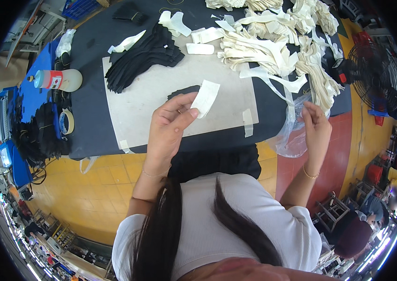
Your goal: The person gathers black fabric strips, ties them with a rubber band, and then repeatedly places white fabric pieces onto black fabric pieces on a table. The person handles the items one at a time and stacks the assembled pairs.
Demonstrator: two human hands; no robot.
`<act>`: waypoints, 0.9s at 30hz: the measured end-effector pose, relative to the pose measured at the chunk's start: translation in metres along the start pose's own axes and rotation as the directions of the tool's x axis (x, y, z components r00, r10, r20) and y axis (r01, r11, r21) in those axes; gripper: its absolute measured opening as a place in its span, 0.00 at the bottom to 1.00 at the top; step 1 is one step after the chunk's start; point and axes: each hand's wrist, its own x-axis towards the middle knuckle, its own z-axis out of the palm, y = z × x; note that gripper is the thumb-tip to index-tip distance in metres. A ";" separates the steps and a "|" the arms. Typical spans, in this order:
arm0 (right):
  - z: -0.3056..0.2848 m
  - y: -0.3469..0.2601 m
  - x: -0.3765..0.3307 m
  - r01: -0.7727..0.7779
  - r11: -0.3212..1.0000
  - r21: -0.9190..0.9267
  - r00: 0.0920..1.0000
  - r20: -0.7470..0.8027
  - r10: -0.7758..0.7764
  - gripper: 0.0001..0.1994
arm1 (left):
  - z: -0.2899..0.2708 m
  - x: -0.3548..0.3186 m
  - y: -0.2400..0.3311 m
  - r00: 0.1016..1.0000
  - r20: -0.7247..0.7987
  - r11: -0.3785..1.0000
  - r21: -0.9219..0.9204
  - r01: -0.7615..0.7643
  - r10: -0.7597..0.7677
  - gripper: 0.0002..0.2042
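My left hand (172, 117) pinches a small white fabric piece (207, 96) between thumb and fingers, raised above the grey board (226, 114). Partly hidden behind that hand is a small black fabric piece (183, 91) on the board. Over by the table's right front edge, my right hand (318, 125) is raised with curled fingers, close to a clear plastic bag (293, 141); what its fingertips hold, if anything, is too small to make out. A fanned stack of black fabric pieces (144, 58) lies at the board's far left, and a loose white piece (200, 48) near its far edge.
Heaps of cream fabric pieces (259, 49) cover the table's far right. At the left stand a bottle (67, 80) with a blue cap, a tape roll (67, 122) and black bundles (44, 129). A black fan (372, 77) is off the right side.
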 end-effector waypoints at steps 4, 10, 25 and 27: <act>-0.032 0.070 -0.023 -0.148 0.884 -0.443 0.966 0.127 0.225 0.11 | 0.006 0.001 0.000 0.997 0.074 0.998 -0.064 0.006 -0.002 0.15; -0.017 0.110 -0.041 0.119 0.620 -0.775 0.992 0.120 -0.041 0.10 | 0.012 -0.001 0.000 0.998 0.063 0.999 -0.033 0.006 -0.004 0.14; 0.095 -0.107 -0.019 0.697 0.646 0.311 0.656 0.086 -0.750 0.16 | 0.024 -0.018 0.007 1.000 0.000 0.999 0.037 -0.005 0.005 0.14; 0.096 -0.108 -0.020 0.689 0.653 0.315 0.666 0.080 -0.741 0.19 | 0.023 -0.020 0.007 0.999 0.005 0.996 0.068 -0.050 0.050 0.15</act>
